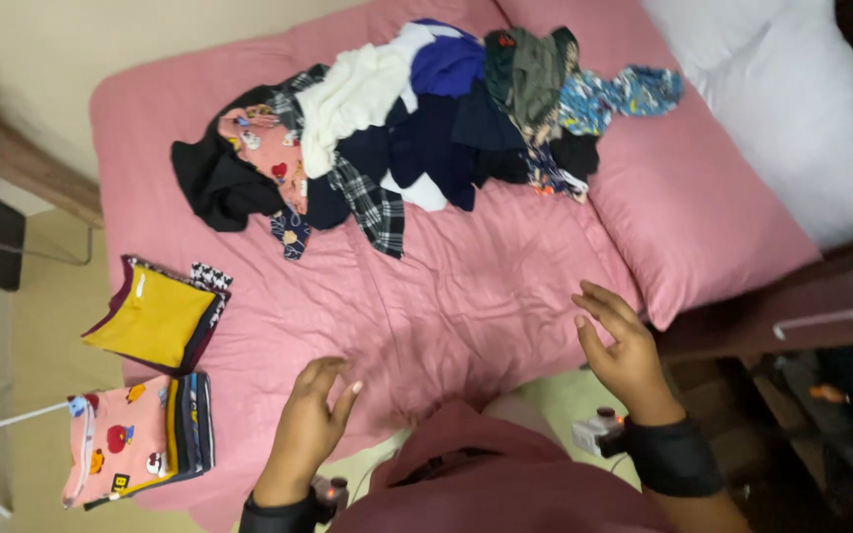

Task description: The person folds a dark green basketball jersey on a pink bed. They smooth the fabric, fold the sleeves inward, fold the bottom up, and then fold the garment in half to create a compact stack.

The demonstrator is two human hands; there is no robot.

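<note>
Both your hands hover empty over the near edge of the pink bedsheet [446, 296]. Your left hand [310, 424] hangs low with its fingers [333, 385] loosely spread and slightly curled, holding nothing. Your right hand [624, 345] sits further right, near the pink pillow [703, 197], its fingers [599, 304] open and stretched toward the far side, also holding nothing. Each wrist wears a black band [673, 456] (a small device is clipped beside each one).

The bare stretch of sheet lies just beyond your fingertips. Well apart from them, at the far side of the bed, lies the heap of unfolded clothes [417, 128]: a white garment [357, 94], dark navy pieces, a black one at the left end, a plaid shirt [372, 202], a pink printed piece [267, 148] and a blue patterned one [614, 97] at the right end.

At the left edge of the bed are two folded stacks. The farther stack is topped by a yellow garment [155, 318]; the nearer stack is topped by a pink cartoon-print garment [116, 439]. A white pillow [802, 109] lies at the far right.
</note>
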